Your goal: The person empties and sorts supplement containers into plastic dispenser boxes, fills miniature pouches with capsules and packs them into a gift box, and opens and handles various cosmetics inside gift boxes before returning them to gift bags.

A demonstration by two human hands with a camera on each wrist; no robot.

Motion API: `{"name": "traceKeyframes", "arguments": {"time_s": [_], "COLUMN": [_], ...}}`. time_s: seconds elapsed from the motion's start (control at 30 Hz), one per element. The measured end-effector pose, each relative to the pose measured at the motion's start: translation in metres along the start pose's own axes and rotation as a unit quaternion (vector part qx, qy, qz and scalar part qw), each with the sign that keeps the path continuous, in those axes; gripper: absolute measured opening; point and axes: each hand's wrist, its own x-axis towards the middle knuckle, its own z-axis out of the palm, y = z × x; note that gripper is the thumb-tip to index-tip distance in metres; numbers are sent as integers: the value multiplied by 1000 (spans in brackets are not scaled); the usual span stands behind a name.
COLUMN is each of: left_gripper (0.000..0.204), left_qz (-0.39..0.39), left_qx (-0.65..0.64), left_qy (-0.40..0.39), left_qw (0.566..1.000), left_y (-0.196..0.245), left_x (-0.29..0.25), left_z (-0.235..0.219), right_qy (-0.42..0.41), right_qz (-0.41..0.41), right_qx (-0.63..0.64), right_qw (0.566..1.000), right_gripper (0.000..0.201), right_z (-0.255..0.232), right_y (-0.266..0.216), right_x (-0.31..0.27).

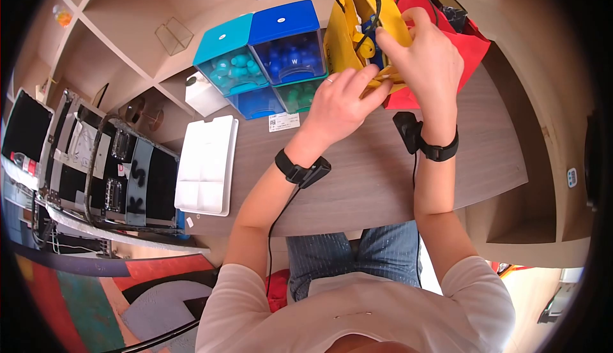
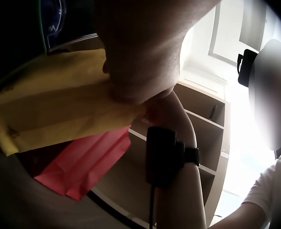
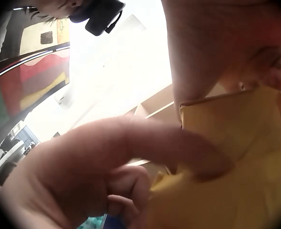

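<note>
A yellow paper bag (image 1: 391, 9) with dark cord handles stands upright on the table, its top open. Inside it a yellow item (image 1: 366, 48) and something blue show. My left hand (image 1: 341, 104) pinches the bag's near rim; in the right wrist view its thumb lies flat against the yellow paper (image 3: 212, 200). My right hand (image 1: 429, 59) grips the bag's right side, the thumb reaching over the opening and the other fingers curled beyond it. Part of that grip is hidden behind the hand. In the left wrist view the bag's side (image 2: 59, 105) rises under the left hand.
Right behind the yellow bag stands a red paper bag (image 1: 472, 50) with a black box (image 1: 444, 5) at its top. Stacked blue and teal drawer boxes (image 1: 284, 24) are at the left. A white divided tray (image 1: 205, 161) and a printed label (image 1: 284, 121) lie on the table (image 1: 357, 180).
</note>
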Motion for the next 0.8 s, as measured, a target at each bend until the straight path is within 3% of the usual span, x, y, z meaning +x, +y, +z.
{"name": "traceKeyframes", "arguments": {"time_s": [0.27, 0.37, 0.43, 0.63, 0.8], "left_gripper": [42, 41, 41, 47, 48], "left_qz": [-48, -44, 17, -19, -28], "left_qx": [-41, -24, 6, 9, 7], "left_qy": [-10, 16, 44, 12, 3], "left_qw": [998, 999, 999, 1000, 1000], "left_y": [5, 6, 4, 15, 24], "left_x": [-1, -1, -2, -4, -4], "left_z": [2, 2, 3, 3, 7], "right_qy": [13, -18, -55, -66, -81], "right_qz": [14, 14, 14, -38, -32], "right_qx": [-8, -7, 6, 16, 22], "right_qw": [1000, 1000, 998, 997, 996], "right_gripper": [47, 47, 48, 54, 56], "right_z": [-9, -10, -7, 6, 3], "right_y": [1, 3, 2, 5, 2], "right_x": [0, 0, -2, -6, -5]}}
